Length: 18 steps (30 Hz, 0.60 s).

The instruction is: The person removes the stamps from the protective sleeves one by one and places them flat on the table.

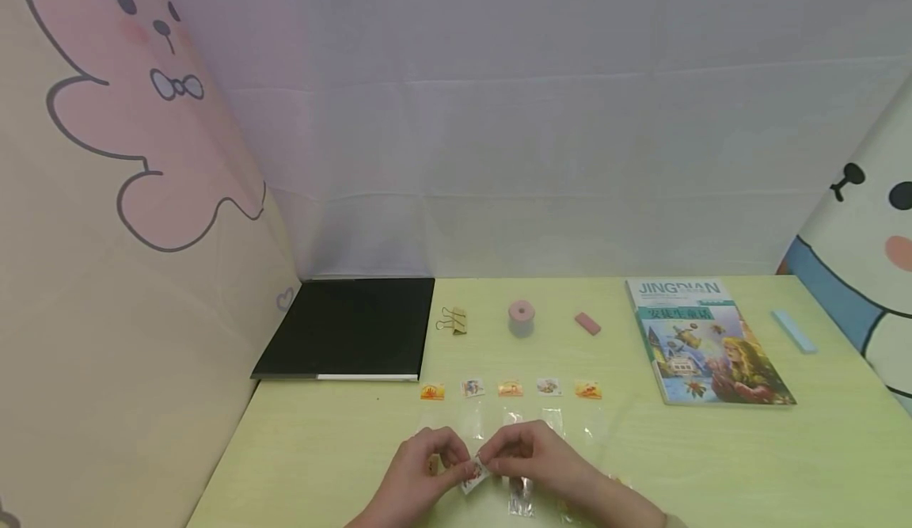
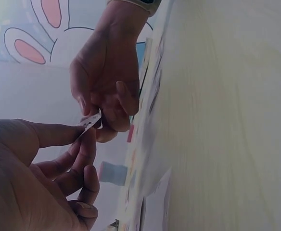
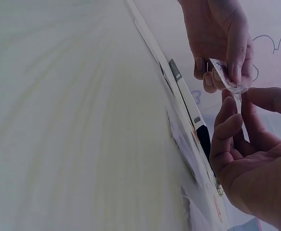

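A small white stamp-like card with a reddish print is held between both hands above the table's near side. Thumb and fingers of the left hand pinch its left part. The right hand pinches the opposite corner. In the right wrist view, clear plastic shows at the card's end, by the right fingertips; whether it wraps the whole card I cannot tell. Beyond the hands lies a row of several small printed cards, among them an orange one, with clear plastic sleeves in front of them.
A black folder lies at the back left. Along the back are a gold binder clip, a pink-topped roll and a pink eraser. A picture book and a light blue bar lie at the right.
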Available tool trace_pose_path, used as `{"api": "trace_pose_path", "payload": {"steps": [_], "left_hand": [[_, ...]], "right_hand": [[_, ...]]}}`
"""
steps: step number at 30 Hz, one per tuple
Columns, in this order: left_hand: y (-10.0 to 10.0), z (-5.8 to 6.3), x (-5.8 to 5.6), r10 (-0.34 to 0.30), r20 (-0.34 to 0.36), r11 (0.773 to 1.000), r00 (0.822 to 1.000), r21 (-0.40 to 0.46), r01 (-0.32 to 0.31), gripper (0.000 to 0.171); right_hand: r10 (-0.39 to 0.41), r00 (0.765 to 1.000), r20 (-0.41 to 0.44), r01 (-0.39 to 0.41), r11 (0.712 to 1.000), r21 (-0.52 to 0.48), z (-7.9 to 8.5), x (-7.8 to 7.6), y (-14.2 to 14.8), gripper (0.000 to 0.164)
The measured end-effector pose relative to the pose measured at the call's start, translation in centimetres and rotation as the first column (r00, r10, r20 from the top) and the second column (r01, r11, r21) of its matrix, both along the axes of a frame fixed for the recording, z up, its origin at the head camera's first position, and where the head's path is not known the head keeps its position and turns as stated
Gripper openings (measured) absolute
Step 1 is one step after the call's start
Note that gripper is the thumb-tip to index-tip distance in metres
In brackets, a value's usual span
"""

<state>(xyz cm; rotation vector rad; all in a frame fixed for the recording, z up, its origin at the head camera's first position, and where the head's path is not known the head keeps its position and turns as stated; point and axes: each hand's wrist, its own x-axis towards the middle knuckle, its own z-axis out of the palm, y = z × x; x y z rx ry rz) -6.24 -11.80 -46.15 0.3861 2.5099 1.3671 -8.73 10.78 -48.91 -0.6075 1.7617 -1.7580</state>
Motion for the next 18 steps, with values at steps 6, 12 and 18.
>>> {"api": "trace_pose_path", "payload": {"steps": [6, 12, 18], "left_hand": [[0.04, 0.27, 0.11, 0.009, 0.016, 1.0, 1.0, 0.006, -0.009, 0.02], [0.1, 0.15, 0.11, 0.021, 0.038, 1.0, 0.999, 0.005, -0.021, 0.02], [0.08, 0.02, 0.12, 0.035, 0.039, 0.999, 0.999, -0.019, -0.034, 0.02]], "right_hand": [[-0.001, 0.999, -0.034, 0.002, 1.0, 0.015, -0.26, -0.04, -0.25, 0.017], [-0.018, 0.988, -0.151, 0.02, 1.0, 0.013, -0.67, -0.03, -0.72, 0.014], [-0.07, 0.975, -0.211, 0.083, 0.995, 0.054, -0.34, 0.06, -0.88, 0.013]]}}
